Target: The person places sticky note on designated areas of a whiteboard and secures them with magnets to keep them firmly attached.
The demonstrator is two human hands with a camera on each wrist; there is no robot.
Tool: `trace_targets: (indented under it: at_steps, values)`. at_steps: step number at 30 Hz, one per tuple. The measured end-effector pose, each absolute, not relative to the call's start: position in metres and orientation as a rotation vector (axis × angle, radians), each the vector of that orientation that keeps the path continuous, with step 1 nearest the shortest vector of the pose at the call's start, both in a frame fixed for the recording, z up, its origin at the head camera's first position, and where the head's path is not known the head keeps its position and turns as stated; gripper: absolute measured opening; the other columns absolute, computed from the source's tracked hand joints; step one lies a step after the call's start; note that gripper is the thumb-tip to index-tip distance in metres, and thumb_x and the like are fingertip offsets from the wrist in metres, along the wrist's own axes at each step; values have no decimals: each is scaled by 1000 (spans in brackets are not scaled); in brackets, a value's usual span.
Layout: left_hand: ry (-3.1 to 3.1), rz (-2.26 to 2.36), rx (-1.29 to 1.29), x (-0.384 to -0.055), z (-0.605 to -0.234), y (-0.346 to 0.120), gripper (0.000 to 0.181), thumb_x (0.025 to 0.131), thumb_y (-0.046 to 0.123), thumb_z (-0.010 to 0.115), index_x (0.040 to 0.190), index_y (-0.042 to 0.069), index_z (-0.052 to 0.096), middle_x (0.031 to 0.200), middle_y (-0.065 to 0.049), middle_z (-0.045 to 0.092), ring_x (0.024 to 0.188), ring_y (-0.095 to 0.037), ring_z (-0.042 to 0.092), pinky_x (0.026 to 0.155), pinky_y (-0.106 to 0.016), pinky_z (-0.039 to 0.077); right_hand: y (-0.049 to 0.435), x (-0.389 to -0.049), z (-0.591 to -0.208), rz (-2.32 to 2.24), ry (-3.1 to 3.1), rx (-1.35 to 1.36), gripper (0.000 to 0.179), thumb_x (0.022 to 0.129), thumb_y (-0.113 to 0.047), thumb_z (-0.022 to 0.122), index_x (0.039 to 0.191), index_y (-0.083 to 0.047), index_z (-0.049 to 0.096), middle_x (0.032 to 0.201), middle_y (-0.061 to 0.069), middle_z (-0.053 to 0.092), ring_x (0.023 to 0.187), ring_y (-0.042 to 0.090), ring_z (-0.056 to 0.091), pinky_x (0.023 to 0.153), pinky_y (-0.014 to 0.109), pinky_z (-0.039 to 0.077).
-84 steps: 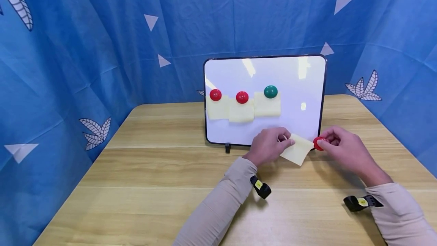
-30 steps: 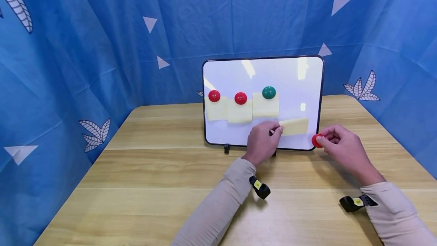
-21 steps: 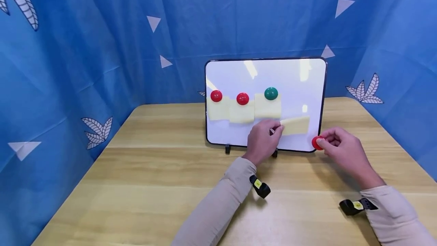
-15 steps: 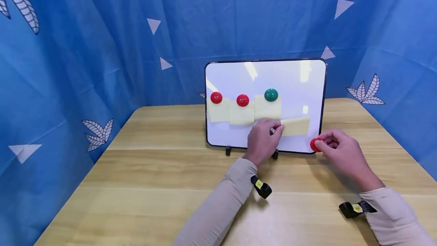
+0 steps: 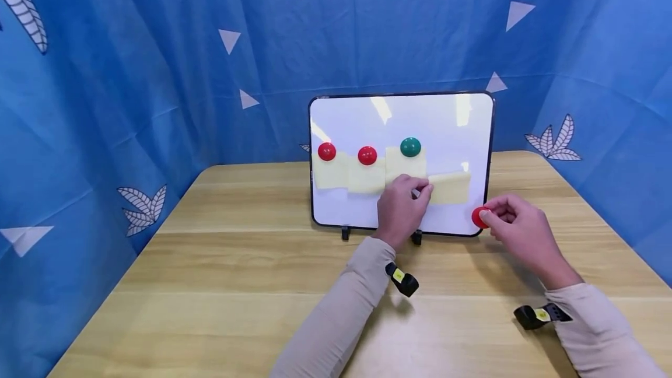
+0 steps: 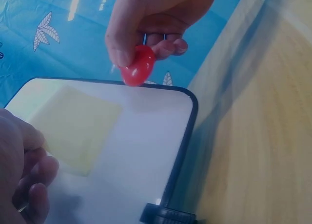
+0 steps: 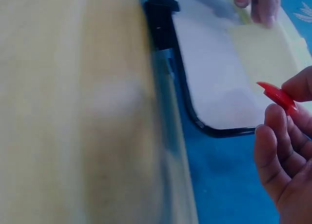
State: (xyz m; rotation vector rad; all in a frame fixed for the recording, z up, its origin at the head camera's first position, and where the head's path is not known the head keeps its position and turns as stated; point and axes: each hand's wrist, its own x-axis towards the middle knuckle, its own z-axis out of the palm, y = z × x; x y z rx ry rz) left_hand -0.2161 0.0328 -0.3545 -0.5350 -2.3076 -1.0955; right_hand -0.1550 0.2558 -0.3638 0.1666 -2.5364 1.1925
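Observation:
A whiteboard (image 5: 451, 121) with a black frame stands tilted on small black feet. My left hand (image 5: 400, 206) pinches the left edge of a pale yellow sticky note (image 5: 450, 188) against the board's lower right part. Between thumb and fingers, my right hand (image 5: 527, 235) holds a round red magnet (image 5: 479, 217) by the lower right corner; the right wrist view shows this magnet (image 7: 280, 97) edge-on. Three more notes hang in a row, under a red magnet (image 5: 326, 151), a second red magnet (image 5: 367, 155) and a green magnet (image 5: 410, 146). The left fingers partly cover the third note (image 5: 401, 167).
A wooden table (image 5: 236, 273) carries the board. Blue patterned cloth (image 5: 273, 45) hangs behind and at both sides. Each wrist wears a black strap, the left strap (image 5: 402, 280) and the right strap (image 5: 541, 315).
The loose note was lifted from near the table up to the board, then slid slightly higher with my left hand. My right hand keeps the red magnet, shifting slightly left.

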Motion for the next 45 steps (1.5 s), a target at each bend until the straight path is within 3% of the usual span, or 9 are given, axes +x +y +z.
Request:
trace_targets:
  at_steps: [12, 25, 31, 45]
  values:
    - [-2274, -1097, -520, -226, -349, 35, 20, 94, 25, 73, 106, 11, 79, 88, 4, 68, 77, -4, 59, 64, -11, 42, 251, -168, -341, 1133, -2461, 213, 21, 96, -24, 69, 103, -4, 64, 84, 10, 66, 65, 11, 60, 54, 21, 47]
    - [-2256, -1063, -509, -235, -343, 38, 22, 93, 27, 74, 109, 11, 79, 93, 3, 71, 85, -7, 63, 69, -11, 44, 249, -182, -312, 1183, -2482, 248, 32, 98, -29, 66, 116, -4, 61, 102, 16, 68, 70, 16, 68, 61, 21, 55]
    - [-2239, -1071, -487, -240, -341, 38, 24, 92, 26, 75, 110, 11, 78, 98, 1, 72, 90, -9, 64, 75, -12, 47, 241, -190, -304, 1201, -2441, 308, 31, 99, -23, 66, 119, -1, 58, 103, 17, 65, 71, 13, 69, 62, 18, 54]
    - [-2209, -1020, -483, -239, -342, 40, 21, 93, 25, 74, 107, 11, 79, 95, 3, 71, 87, -7, 64, 72, -11, 46, 224, -202, -301, 1158, -2424, 299, 33, 97, -21, 68, 122, -2, 58, 107, 17, 66, 80, 27, 72, 64, 14, 51]
